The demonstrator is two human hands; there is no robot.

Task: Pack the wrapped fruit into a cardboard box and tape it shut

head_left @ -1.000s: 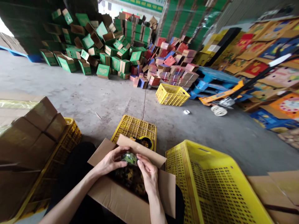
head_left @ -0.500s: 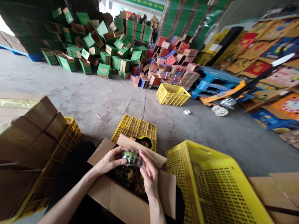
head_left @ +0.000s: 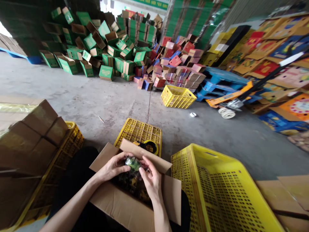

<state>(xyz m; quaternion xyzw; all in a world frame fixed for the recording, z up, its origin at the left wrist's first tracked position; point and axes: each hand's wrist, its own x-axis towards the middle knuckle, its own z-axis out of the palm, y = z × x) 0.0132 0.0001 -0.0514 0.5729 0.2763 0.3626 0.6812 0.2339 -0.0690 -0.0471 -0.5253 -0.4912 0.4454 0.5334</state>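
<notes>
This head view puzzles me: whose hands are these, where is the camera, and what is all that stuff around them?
The camera sits on a person's head and looks forward and down, so you see that person's own bare arms. The left hand and the right hand together hold a small packet in clear wrap, green inside, over an open cardboard box full of dark similar packets. Just beyond the box, a tape dispenser lies on an upturned yellow crate. A bigger yellow crate stands to the right, brown cartons to the left. Farther off, on the concrete floor, lie heaps of green boxes.
</notes>
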